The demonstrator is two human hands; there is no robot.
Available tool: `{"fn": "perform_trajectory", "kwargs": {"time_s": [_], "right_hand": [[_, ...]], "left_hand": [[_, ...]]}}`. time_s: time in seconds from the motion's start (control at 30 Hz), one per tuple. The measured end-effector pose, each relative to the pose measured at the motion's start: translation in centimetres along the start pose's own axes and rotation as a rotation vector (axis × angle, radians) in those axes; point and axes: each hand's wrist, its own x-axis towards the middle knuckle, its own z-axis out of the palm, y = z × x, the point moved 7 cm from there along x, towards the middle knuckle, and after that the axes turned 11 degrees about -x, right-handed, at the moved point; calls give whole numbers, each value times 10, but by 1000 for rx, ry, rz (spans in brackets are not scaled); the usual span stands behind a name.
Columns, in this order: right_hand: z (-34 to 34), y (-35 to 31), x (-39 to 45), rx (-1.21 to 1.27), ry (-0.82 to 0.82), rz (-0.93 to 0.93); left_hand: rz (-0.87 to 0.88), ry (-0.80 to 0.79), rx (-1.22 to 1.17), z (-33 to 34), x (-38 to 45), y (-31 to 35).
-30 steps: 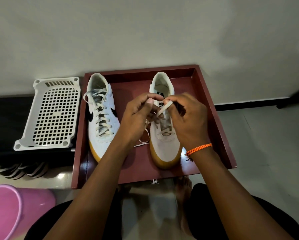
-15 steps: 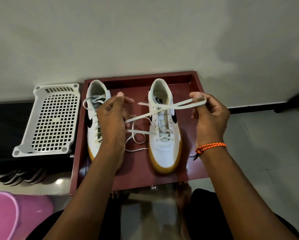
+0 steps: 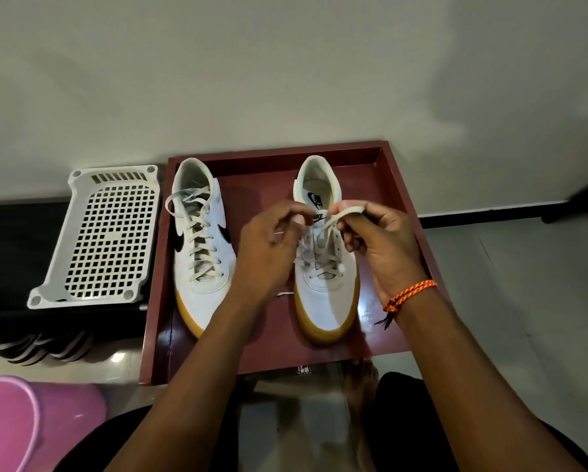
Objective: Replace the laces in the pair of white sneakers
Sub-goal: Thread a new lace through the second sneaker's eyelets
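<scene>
Two white sneakers [image 3: 204,253] [image 3: 323,274], one tray [image 3: 398,185], two hands [image 3: 268,253] [image 3: 384,247] pinching laces [image 3: 333,221]

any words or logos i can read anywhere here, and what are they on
"NIKE", upside down in this view, on the tongue label of the right sneaker.
"NIKE" with a swoosh, printed on that sneaker's insole.
A black swoosh with no lettering on the side of the left sneaker.
A small mark on the tray's near edge is too blurred to read.
</scene>
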Motion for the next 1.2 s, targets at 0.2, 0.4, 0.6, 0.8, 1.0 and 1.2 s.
{"fn": "perform_trajectory", "kwargs": {"time_s": [0.2,0.4,0.6,0.8,1.0,1.2], "right_hand": [[5,-1,-1,-43,-47,-6],[-8,2,1,-75,98,0],[-25,4,1,-17,301,46],[-30,8,1,1,317,78],[-33,9,4,-102,266,102],[1,-6,-3,-100,-150,69]], "left_hand": [[-80,-141,-242,17,-2,-3],[-142,-100,-331,8,-1,-2],[-168,-80,-263,6,-2,-1],[-268,83,-122,-11,-1,-12],[-200,125,253,-20,-4,-17],[16,-54,-93,10,-5,10]]}}
